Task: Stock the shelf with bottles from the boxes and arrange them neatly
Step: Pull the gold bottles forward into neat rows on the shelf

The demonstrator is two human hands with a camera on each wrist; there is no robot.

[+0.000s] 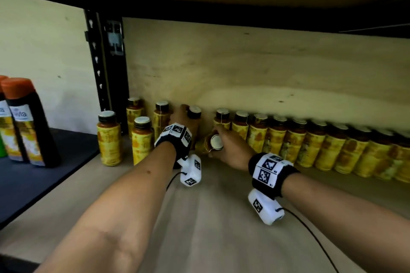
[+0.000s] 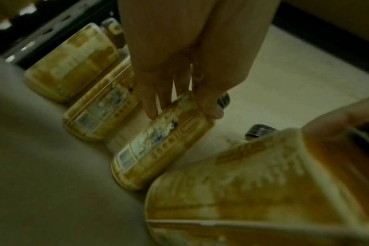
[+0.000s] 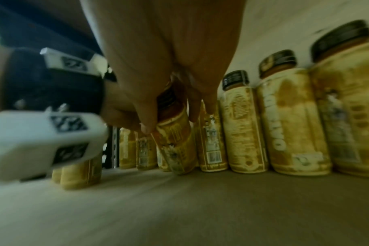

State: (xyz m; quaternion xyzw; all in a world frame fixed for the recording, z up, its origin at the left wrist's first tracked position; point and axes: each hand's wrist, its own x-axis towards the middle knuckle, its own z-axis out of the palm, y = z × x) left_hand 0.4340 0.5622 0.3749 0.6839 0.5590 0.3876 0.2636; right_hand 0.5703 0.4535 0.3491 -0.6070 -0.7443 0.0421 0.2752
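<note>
bottles, one in each hand, one tilted

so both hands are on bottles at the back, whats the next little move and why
Probably stand the tilted bottle upright and slide it back into the gap. The right hand grips it near the cap, leaning toward the camera, in front of the opening between the row of bottles and the bottle that the left hand holds at the back panel.

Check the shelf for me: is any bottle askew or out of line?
Yes. The bottle in the right hand is tilted, its cap toward the camera, ahead of the back row. Two bottles at the left stand forward of the row.
</note>
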